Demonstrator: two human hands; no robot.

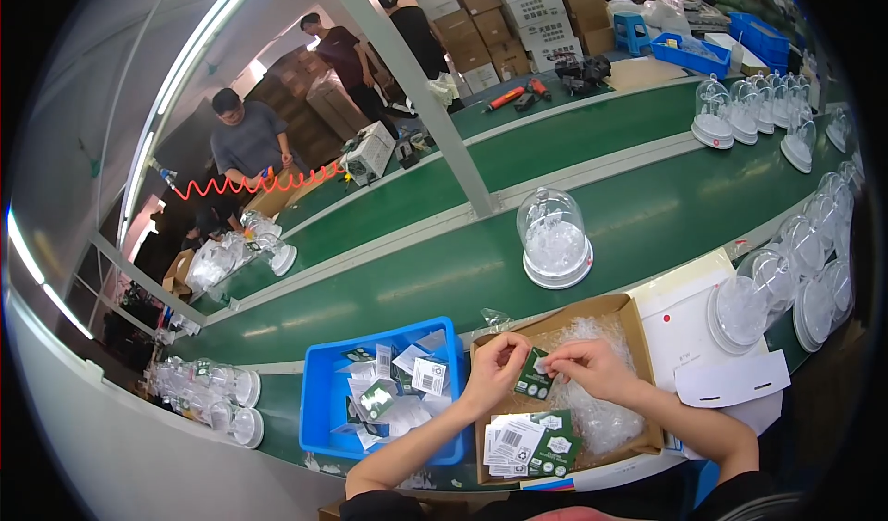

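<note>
**Small green card pinched between both hands**

We are holding a small dark-green printed paper card [534, 376] over the open brown cardboard box [638, 336] at the near edge of the table. Our left hand [495, 366] is pinching its left edge, and our right hand [585, 366] is gripping its upper right corner, fingers narrow on the card. It looks light, thin and easily creased, so we judge the edges the best hold. A blue plastic bin [319, 401] of similar cards is sitting just left.

Green conveyor belt [592, 216], grey steel post [416, 86], stacked cardboard boxes [499, 12], bright ceiling strip light [185, 68].
</note>
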